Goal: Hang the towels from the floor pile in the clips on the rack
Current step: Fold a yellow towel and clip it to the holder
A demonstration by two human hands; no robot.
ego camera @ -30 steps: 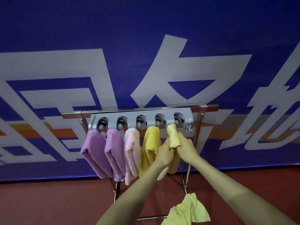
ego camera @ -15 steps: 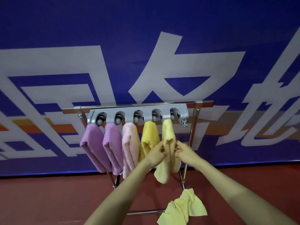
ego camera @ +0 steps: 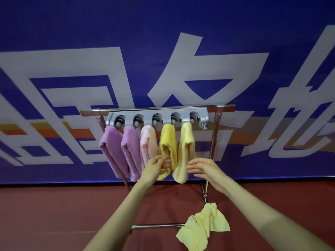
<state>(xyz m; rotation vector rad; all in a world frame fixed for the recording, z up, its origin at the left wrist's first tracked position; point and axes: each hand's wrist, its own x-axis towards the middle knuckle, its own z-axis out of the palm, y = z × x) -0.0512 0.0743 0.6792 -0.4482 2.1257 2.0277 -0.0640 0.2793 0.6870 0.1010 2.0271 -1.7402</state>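
Blue banner (ego camera: 163, 24), rack (ego camera: 164, 113) partly hidden behind towels (ego camera: 112, 147), left hand (ego camera: 156, 167) blurred, loosely curled, empty, right hand (ego camera: 206, 169) spread, empty

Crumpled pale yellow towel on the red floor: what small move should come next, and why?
Probably lower the right hand to the crumpled pale yellow floor towel and pick it up. It and the left hand hold nothing, and the pale yellow hanging towel sits in its clip on the grey plastic clip strip. All five clips look full, so its spot is unclear.
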